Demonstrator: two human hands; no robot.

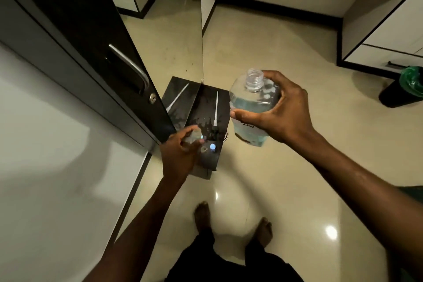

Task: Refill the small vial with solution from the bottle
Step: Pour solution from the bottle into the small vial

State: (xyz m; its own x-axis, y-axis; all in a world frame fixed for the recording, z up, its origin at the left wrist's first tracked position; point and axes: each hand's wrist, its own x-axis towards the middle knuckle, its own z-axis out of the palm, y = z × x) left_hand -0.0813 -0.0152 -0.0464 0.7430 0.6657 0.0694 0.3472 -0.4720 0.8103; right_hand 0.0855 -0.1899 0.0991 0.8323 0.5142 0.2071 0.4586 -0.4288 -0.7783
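The right hand (279, 110) is wrapped tight around the bottle (249, 107), which has no cap on and points its open neck up and away. The left hand (180, 155) is closed around the small vial (194, 137), low down over a black shelf (206, 107) by the mirror. The vial sits down and to the left of the bottle, with a gap between them, so I think the bottle must come across and tip its neck down to the vial.
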